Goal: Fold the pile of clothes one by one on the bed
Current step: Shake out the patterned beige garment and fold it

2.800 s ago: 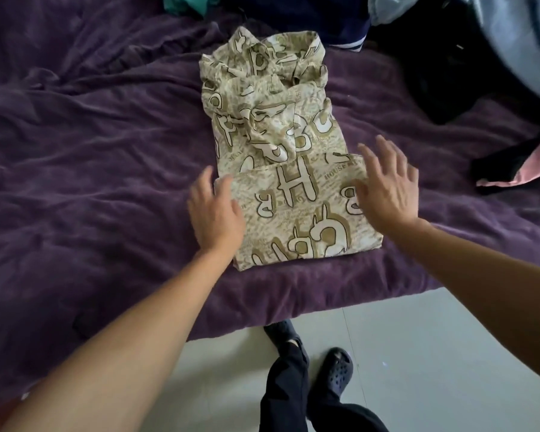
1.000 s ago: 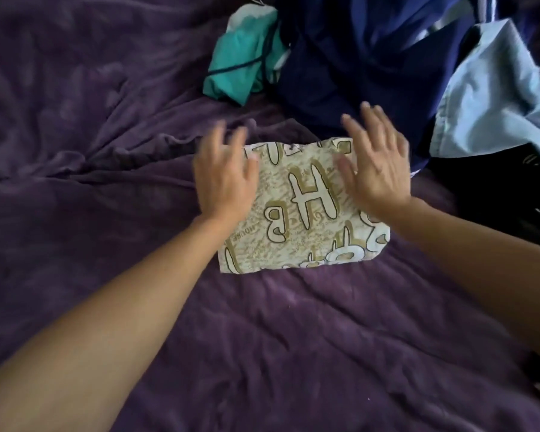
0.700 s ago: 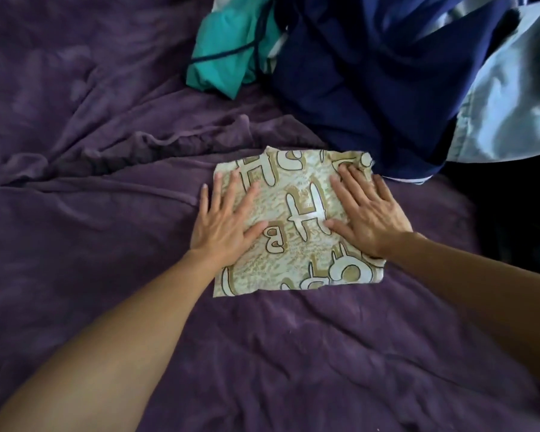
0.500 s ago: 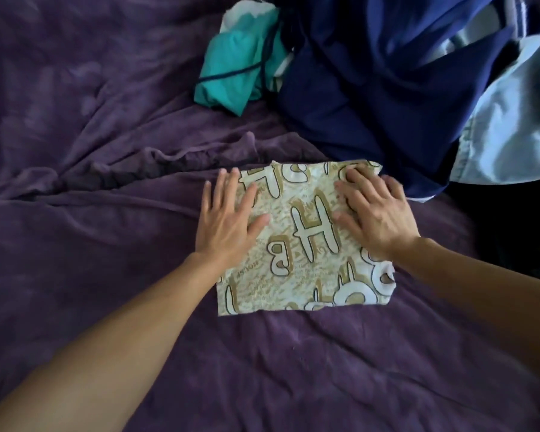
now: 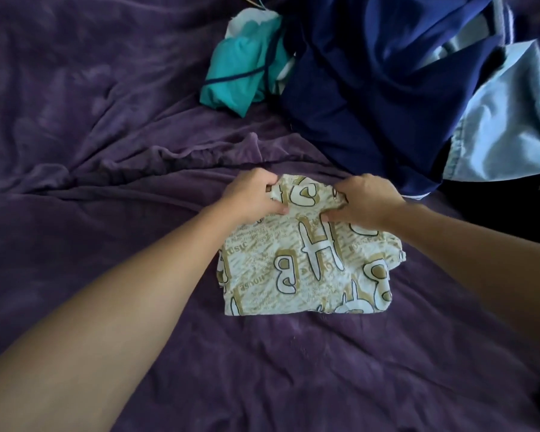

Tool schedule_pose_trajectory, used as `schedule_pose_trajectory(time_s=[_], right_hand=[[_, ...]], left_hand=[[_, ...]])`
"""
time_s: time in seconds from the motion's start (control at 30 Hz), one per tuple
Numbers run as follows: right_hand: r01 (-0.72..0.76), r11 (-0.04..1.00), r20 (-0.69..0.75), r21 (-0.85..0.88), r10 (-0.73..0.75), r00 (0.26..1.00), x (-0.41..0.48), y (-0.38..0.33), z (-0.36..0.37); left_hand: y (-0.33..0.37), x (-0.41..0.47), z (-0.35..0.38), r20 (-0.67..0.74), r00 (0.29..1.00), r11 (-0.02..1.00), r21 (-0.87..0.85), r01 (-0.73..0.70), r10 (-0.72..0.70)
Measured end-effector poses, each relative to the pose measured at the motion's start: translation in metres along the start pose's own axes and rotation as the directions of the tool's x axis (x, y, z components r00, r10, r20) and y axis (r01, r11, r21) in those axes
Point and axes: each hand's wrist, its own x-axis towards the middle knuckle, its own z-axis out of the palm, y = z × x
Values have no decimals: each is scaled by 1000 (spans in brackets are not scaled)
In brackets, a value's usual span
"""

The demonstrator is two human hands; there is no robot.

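Gripping the far edge of the shirt [image 5: 306, 269], the left hand [image 5: 253, 194] has its fingers curled round the cloth and its thumb laid on top. The right hand [image 5: 368, 201] does the same at the other far corner. Both pinch the fabric and neither is spread. The far edge is bunched and slightly raised between them, while the near part lies flat on the bed [image 5: 106, 198].

The shirt is a compact, roughly square packet in the middle of the purple cover, layers stacked, print uppermost. Judged state: folding of this item looks complete or nearly so. The grip suits either a lift or a slide to a resting place — which one cannot be told.

Beyond the hands, the pile [image 5: 402, 73] lies at the far right. A navy garment [image 5: 356, 135] sits just beyond the right hand, a teal garment [image 5: 240, 79] to its left and a pale blue garment [image 5: 512, 120] at the right edge. All appear unfolded.

Risks noted:

Held at one edge only, the packet may hang open when lifted — the lower layers would drop and the folds come undone. The bunching under the thumbs may set creases. The navy garment lies close, so a forward move could snag it or mix folded with unfolded. The cover is rumpled, and a set-down on a ridge could tilt the packet.
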Motion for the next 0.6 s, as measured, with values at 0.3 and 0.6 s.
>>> schedule_pose_trajectory(time_s=[0.3,0.6], right_hand=[[213,967,-106,139,-200,974,-106,-34,-39],[473,880,-81,-52,-476,876,-200,-157,-114]], left_hand=[[11,-140,-18,-107,981,983,-76,-168,159],[13,-350,-60,-310,950,968,-250,-39,-41]])
